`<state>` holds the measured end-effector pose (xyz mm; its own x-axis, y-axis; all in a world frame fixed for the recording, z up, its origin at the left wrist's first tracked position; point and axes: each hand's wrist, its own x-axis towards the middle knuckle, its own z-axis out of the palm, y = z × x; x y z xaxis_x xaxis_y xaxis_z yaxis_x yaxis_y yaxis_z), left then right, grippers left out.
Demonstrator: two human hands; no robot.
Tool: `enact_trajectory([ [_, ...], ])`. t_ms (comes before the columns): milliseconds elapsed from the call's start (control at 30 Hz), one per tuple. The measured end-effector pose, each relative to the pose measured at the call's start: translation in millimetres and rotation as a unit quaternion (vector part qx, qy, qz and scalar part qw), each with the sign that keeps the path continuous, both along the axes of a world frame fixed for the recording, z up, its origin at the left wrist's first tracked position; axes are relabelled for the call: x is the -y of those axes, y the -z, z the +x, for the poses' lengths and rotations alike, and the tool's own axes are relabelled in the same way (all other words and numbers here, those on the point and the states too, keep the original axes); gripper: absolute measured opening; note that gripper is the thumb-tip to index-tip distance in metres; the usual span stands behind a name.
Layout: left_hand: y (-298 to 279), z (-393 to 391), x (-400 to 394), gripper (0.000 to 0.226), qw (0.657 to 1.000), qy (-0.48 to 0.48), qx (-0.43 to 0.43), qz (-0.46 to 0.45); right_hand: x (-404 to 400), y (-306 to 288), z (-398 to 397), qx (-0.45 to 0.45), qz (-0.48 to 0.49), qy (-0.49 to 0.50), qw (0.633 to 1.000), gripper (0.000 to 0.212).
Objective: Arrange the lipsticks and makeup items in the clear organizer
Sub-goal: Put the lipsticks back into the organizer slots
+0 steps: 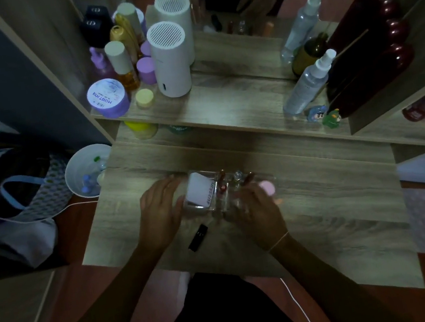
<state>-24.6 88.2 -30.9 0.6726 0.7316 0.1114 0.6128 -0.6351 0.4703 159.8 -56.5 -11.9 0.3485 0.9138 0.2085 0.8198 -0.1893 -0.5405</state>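
Observation:
A clear organizer (214, 207) sits on the wooden dresser top (325, 215), near its middle. Inside it stand a white square compact (200, 192) at the left and several lipsticks (223, 184) with red and silver caps. My left hand (159, 211) presses flat against the organizer's left side. On the right front part of the organizer rests my right hand (255, 207), fingers curled over it, with a pink rounded item (267, 187) at the fingertips. Whether that item is held is unclear. A black lipstick tube (198, 236) lies loose on the wood in front of the organizer, between my wrists.
On the raised shelf at the back stand two white cylinders (170, 59), purple jars (108, 98), bottles and spray bottles (307, 81). Small figurines (324, 115) sit at the shelf's right. A white bin (87, 170) and a bag (15, 186) stand left of the dresser. A white cable (298, 306) hangs near my lap.

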Motion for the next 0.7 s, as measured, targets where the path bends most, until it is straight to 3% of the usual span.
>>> enact_trajectory([
  [133,12,-20,2,0.048,0.999,-0.001,-0.039,-0.006,-6,16,-29,-0.025,-0.130,-0.147,0.980,0.020],
  [300,32,-34,22,0.053,0.993,0.066,-0.095,0.003,-15,27,-50,-0.006,-0.182,-0.252,0.950,0.036],
  [433,48,-36,37,0.054,0.987,0.098,-0.125,-0.003,-15,33,-57,0.038,-0.184,-0.255,0.948,0.026],
  [567,56,-37,40,0.055,0.984,0.094,-0.153,-0.021,-16,39,-58,-0.020,-0.277,-0.214,0.937,0.043],
  [700,62,-34,38,0.056,0.981,0.098,-0.167,-0.002,-9,39,-55,0.033,-0.272,-0.220,0.936,0.034],
])
